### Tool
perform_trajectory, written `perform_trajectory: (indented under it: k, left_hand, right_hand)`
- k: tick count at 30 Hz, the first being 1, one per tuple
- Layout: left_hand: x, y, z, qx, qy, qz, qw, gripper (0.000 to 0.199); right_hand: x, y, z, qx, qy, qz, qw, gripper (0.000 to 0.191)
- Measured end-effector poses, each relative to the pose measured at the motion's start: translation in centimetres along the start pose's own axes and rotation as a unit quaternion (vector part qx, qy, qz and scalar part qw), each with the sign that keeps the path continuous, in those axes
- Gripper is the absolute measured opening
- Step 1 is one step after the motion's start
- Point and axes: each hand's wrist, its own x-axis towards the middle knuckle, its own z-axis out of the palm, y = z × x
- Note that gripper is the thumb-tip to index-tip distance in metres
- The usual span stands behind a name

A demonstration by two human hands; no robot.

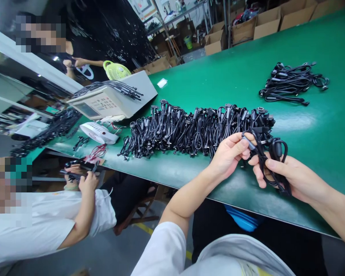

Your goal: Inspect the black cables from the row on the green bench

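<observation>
My left hand pinches part of a black cable, at a thicker grey-black piece on it. In my right hand is the looped bundle of the same black cable, with the fingers closed round it. Whether the bundle is one cable or more, I cannot tell. Both hands are close together above the green table, near its front edge. Just behind them a long row of bundled black cables lies across the table.
A smaller pile of cables lies at the far right. To the left stand a grey instrument with cables on top, and a white fan. A co-worker handles black cables there; another person stands behind. Cardboard boxes line the far edge.
</observation>
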Motion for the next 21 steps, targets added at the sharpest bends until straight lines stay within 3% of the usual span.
perform_trajectory:
  k: [4, 8, 12, 16, 21]
  left_hand:
    - [-0.1, 0.0, 0.2, 0.012, -0.003, -0.020, 1.000, 0.039]
    - [-0.3, -0.3, 0.8, 0.043, -0.011, -0.004, 0.999, 0.048]
    - [-1.1, -1.2, 1.3, 0.179, -0.004, 0.043, 0.983, 0.055]
    - [-2.3, -2.4, 1.5, 0.330, -0.072, -0.018, 0.941, 0.044]
    - [-2.4, -3.0, 1.6, 0.340, -0.084, -0.087, 0.933, 0.043]
  right_hand:
    - [0.2, -0.7, 0.4, -0.004, 0.001, -0.018, 1.000, 0.047]
    - [0.5, -1.6, 0.5, 0.015, 0.100, -0.073, 0.992, 0.047]
    - [0.6, -2.0, 0.1, 0.031, 0.169, -0.141, 0.975, 0.044]
    - [0.5, -1.8, -0.3, 0.011, 0.211, -0.180, 0.961, 0.041]
    - [0.2, -1.4, -0.1, -0.045, 0.198, -0.207, 0.957, 0.033]
